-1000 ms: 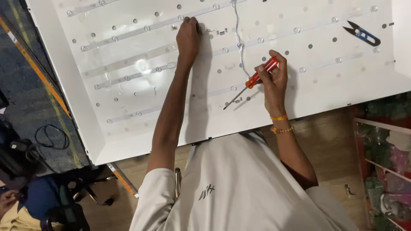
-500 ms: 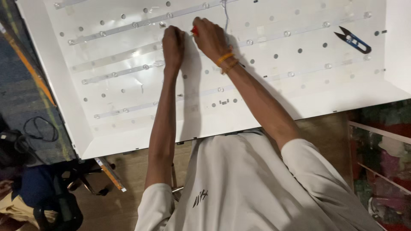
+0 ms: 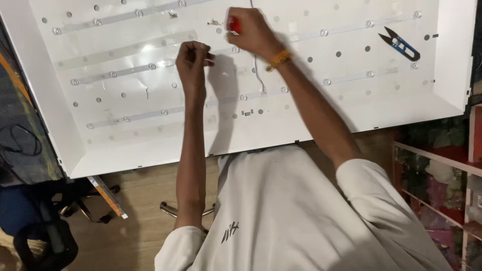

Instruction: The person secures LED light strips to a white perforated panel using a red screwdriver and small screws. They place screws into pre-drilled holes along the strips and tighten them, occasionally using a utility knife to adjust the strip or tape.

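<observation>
My right hand [image 3: 253, 32] is at the far edge of the big white panel [image 3: 452, 95], fingers wrapped around a red-handled tool [image 3: 233, 25]; only a bit of the red handle shows at the left of my fist, and its tip is hidden. An orange band [image 3: 279, 59] sits on that wrist. A thin white wire [image 3: 257, 75] runs from under this hand toward me and ends at one of the light strips.

My left hand [image 3: 193, 60] is just to the left of the right one, a little nearer to me, curled into a loose fist with the fingertips pinched together over the panel. I cannot tell whether anything small is caught between them or whether they touch the surface.

The panel lies flat and fills the far part of the view, with raised sloping edges on the left, near and right sides. Long narrow light strips [image 3: 120, 73] with small round lenses run across it from left to right, and dark holes dot the sheet between them. A few tiny bits [image 3: 246, 113] lie near the middle, toward me.

Well to the right, near the far right corner of the panel, a pair of blue-handled snips [image 3: 399, 44] lies by itself.
</observation>
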